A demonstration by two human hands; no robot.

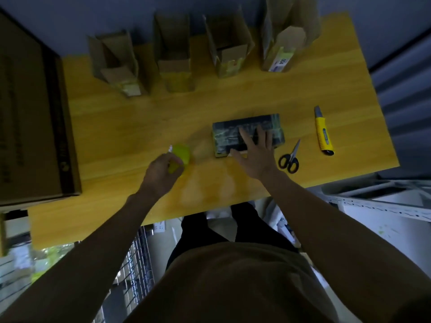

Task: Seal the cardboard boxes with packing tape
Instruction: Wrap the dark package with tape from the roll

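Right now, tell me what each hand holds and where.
Left hand grips the blurred yellow-green tape roll by its near side. Right hand holds nothing, flat on the dark taped box.

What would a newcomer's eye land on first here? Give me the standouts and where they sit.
The hands at the middle of the yellow table: the right hand lies flat on a dark wrapped box, and the left hand grips a blurred yellow-green tape roll. Scissors and a yellow utility knife lie to the right; four open cardboard boxes line the far edge.

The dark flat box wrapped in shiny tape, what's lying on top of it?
The right hand rests flat on the dark tape-wrapped box, fingers spread. The patch under the palm is hidden, and its contents cannot be seen.
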